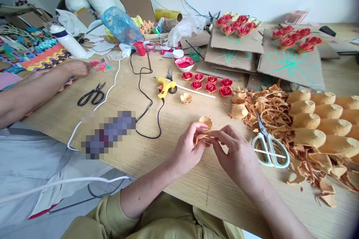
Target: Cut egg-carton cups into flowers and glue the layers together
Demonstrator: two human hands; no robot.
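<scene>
My left hand (188, 150) pinches a small orange petal-cut piece (204, 137) that looks like egg-carton pulp. From the other side, the fingertips of my right hand (234, 148) are closed on the edge of the same piece, and the fingers partly hide it. Just beyond them a petal-cut cup (206, 121) sits on the table, and a second cup (186, 98) lies farther off. White-handled scissors (266, 145) rest to the right of my right hand. A yellow glue gun (166, 86) lies ahead, on top of dark scissors (169, 74).
Several red paper roses (210, 87) stand beyond the cups. Orange scraps (269, 106) and uncut egg-carton cones (311, 138) cover the right side. Cardboard sheets (291, 65) carry more roses. Black scissors (94, 95) and another person's hand (78, 68) are at left; the glue gun's cord crosses the table.
</scene>
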